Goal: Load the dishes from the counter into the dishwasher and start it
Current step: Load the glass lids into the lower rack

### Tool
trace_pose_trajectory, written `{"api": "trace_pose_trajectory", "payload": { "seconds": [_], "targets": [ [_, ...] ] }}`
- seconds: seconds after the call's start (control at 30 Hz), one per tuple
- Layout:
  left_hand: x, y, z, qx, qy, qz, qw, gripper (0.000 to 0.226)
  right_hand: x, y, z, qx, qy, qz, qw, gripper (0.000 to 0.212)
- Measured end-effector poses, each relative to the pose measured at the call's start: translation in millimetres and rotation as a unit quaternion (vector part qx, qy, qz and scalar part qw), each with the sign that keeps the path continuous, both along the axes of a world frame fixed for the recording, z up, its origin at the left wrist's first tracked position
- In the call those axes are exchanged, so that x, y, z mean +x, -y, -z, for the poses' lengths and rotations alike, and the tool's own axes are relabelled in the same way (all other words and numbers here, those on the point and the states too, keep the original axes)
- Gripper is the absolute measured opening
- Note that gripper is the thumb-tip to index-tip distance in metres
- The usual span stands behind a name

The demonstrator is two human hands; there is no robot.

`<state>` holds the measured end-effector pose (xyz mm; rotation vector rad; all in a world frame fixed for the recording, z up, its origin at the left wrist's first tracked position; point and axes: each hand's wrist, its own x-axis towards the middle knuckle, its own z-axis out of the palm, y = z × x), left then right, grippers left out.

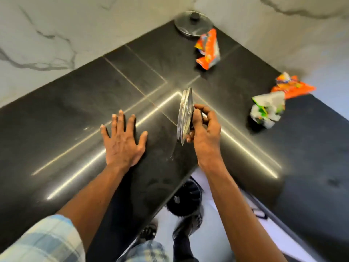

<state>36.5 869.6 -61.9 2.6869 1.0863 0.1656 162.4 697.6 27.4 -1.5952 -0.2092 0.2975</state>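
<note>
Right hand (204, 133) grips one steel lid (185, 115); left hand (122, 141) flat, empty.

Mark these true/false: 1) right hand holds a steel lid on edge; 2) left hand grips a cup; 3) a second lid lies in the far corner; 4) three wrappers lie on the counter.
1) True: the right hand holds the round steel lid on edge.
2) False: the left hand lies flat and empty on the black stone counter.
3) True: the glass lid with black knob lies there.
4) False: two clumps show, the orange wrapper and the orange and green wrappers.
</note>
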Motion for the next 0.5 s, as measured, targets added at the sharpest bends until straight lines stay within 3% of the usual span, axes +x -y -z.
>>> {"api": "trace_pose_trajectory", "payload": {
  "seconds": [0.27, 0.43, 0.5],
  "targets": [
    [-26, 42, -4, 0.036, 0.089, 0.222, 0.97, 0.054, -146, 157, -5, 0.017, -0.039, 0.18, 0.983, 0.021],
    [-63, 138, -5, 0.026, 0.147, 0.414, 0.898, 0.052, -242, 256, 15, 0.067, -0.139, 0.313, 0.937, 0.017],
    [-84, 182, 1, -0.001, 0.151, 0.455, 0.878, 0.05, -276, 292, 25, 0.157, -0.199, 0.359, 0.898, 0.037]
  ]
}}
